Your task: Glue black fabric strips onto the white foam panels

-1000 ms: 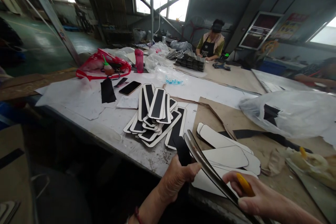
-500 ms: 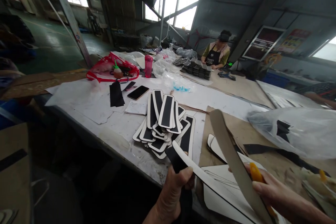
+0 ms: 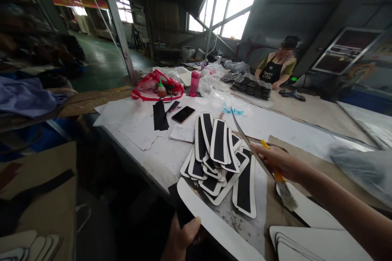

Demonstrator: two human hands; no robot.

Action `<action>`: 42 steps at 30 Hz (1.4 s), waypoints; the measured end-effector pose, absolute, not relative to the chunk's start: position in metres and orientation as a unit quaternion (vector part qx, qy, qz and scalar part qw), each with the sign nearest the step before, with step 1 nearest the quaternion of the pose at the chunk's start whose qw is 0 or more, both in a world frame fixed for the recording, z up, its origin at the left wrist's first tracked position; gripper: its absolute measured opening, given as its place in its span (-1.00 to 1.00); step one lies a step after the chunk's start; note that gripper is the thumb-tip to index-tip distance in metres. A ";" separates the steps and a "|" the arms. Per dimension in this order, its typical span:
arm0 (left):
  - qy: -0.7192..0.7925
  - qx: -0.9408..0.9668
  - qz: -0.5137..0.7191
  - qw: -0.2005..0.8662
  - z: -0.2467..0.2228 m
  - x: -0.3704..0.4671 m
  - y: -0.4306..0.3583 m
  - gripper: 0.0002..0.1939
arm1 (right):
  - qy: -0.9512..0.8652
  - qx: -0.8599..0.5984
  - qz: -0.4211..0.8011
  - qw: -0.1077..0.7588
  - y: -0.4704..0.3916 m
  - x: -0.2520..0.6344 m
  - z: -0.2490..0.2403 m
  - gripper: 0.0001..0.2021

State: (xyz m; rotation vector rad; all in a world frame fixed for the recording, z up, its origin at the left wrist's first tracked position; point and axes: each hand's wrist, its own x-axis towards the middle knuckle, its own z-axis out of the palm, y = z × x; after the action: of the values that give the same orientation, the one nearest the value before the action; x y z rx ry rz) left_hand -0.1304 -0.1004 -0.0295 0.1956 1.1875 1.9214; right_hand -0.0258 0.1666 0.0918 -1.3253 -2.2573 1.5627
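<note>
At the bottom centre, my left hand (image 3: 185, 232) grips a long white panel (image 3: 214, 222) with rounded ends and a black strip (image 3: 180, 204) beside it, thumb on top. My right hand (image 3: 275, 161) is closed around a yellow-handled brush (image 3: 288, 197), whose pale bristles point down and right. The same fingers hold a thin curved panel (image 3: 240, 128), seen nearly edge-on. Between and beyond my hands lies a loose pile of white-edged panels with black centres (image 3: 219, 140). Flat white panels (image 3: 306, 240) are stacked below my right forearm.
Farther back on the table (image 3: 134, 134) are a phone (image 3: 183, 114), black strips (image 3: 160, 116), a pink bottle (image 3: 194, 83) and a red bag (image 3: 143, 85). A co-worker (image 3: 275, 65) is across the table behind dark stacked pieces (image 3: 251, 86). Plastic sheeting (image 3: 361, 163) lies at right.
My right hand has moved up and left with the brush and thin panel, near the pile. The left hand's panel now sits lower and farther left. The view has swung left.
</note>
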 end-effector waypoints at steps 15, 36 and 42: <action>0.509 0.028 0.730 0.455 0.013 -0.082 -0.084 -0.23 | -0.844 -0.445 0.298 -0.043 0.081 0.105 0.088 -0.58; 0.547 0.182 0.583 0.573 0.005 0.004 -0.055 -0.69 | -0.559 -0.572 0.586 0.130 0.049 0.284 0.043 -0.60; 0.691 0.229 0.465 0.504 -0.005 0.000 -0.035 -0.63 | -0.682 -0.600 0.405 0.101 0.083 0.295 0.035 -0.65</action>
State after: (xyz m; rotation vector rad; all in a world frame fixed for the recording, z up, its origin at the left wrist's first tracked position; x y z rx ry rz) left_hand -0.0005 -0.0352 -0.0055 0.5525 1.6676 1.1234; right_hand 0.2946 0.0834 0.0348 -1.7731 -2.0152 1.1972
